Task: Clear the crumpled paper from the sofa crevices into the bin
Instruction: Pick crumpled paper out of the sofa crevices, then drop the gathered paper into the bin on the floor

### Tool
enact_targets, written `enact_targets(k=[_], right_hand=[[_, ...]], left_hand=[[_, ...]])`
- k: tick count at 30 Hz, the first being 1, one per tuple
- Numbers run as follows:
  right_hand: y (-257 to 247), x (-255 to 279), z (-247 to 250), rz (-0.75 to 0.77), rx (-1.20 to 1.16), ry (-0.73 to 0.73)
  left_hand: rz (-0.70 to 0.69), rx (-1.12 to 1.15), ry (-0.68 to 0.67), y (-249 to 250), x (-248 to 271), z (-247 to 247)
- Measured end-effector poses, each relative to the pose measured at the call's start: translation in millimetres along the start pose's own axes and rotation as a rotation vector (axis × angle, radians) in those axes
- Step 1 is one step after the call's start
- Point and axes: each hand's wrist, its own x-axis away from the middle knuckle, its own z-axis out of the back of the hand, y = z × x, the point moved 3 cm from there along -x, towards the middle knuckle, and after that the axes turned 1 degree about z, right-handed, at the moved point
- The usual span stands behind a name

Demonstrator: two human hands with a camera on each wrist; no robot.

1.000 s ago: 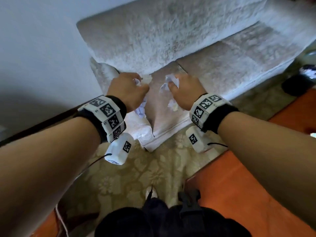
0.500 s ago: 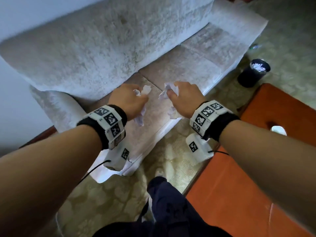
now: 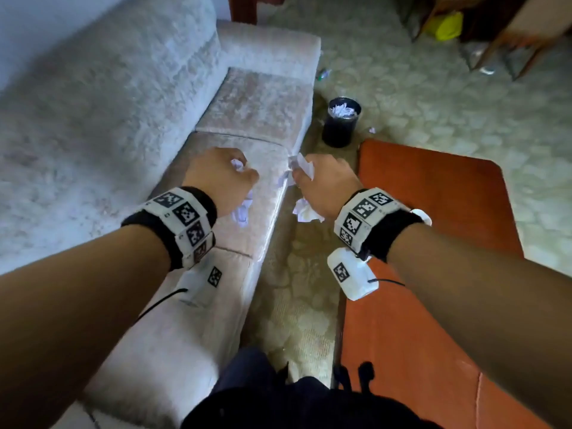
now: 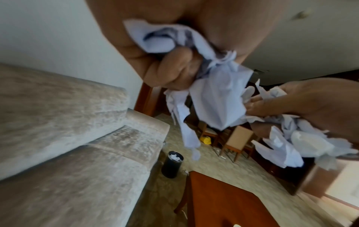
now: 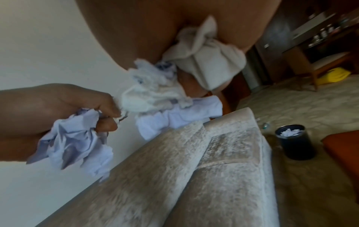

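Crumpled paper clenched inside curled fingers, both hands.

Soft daylight fills the room, with no hard shadows and no glare. From the head view the sofa back smears into streaks at the left, and the chairs at the top right are dim and fuzzy. Straight edges bow toward the corners. Both wrist views are softer: the left hand looms large and blurred, the crumpled paper has a bluish cast, and the right hand is out of focus too. The bin shows fairly crisp.
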Motion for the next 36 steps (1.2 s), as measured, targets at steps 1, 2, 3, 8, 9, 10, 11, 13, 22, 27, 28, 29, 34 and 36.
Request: enact_targets(k=[1, 2, 3, 8, 9, 10, 11, 13, 22, 27, 28, 29, 34, 36], right_hand=[[9, -12, 5, -0.022, -0.017, 0.015], [18, -24, 9, -0.032, -0.024, 0.026], [26, -36, 13, -0.040, -0.025, 0.037], [66, -114, 32, -0.129, -0.007, 0.035], [73, -135, 36, -0.133, -0.015, 0.048], [80, -154, 39, -0.147, -0.027, 0.058], [87, -172, 43, -0.171, -0.039, 0.067], [98, -211, 55, -0.204, -0.045, 0.067], [157, -358, 114, -0.313, -0.067, 0.144], [212, -453, 154, -0.338, -0.069, 0.135], [226, -477, 162, -0.339, -0.068, 0.136], [241, -499, 170, -0.342, -0.075, 0.137], [308, -608, 211, -0.373, -0.078, 0.072], [327, -641, 228, -0.371, -0.068, 0.050]], left_hand=[[-0.033, -0.013, -0.020, 11, -16, -7], [-0.060, -0.016, -0.042, 20, -33, -15], [-0.080, -0.014, -0.061, 29, -50, -23], [-0.133, -0.038, -0.136, 58, -154, -62], [-0.142, -0.035, -0.139, 62, -176, -68], [-0.159, -0.036, -0.145, 66, -200, -75], [-0.173, -0.038, -0.155, 72, -223, -80], [-0.174, -0.034, -0.177, 85, -274, -90], [-0.243, -0.087, -0.264, 169, -437, -128], [-0.279, -0.140, -0.265, 228, -536, -171], [-0.279, -0.160, -0.263, 240, -559, -180], [-0.276, -0.183, -0.264, 251, -581, -190], [-0.195, -0.191, -0.272, 308, -694, -241], [-0.152, -0.172, -0.284, 328, -729, -255]])
